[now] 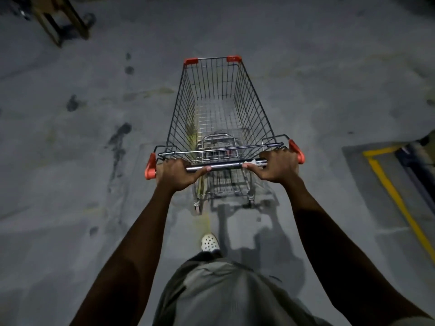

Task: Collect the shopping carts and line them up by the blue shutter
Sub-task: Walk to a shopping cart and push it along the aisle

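Head | shopping cart (219, 114) on stained grey concrete floor (82, 161) | yellow line (397, 198) right

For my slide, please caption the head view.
Left hand and right hand grip the handlebar of an empty shopping cart on concrete.

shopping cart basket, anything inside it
No goods show in the shopping cart: only its wire floor and a folded seat flap near the handle. The left hand and right hand grip the handle, hiding that rim.
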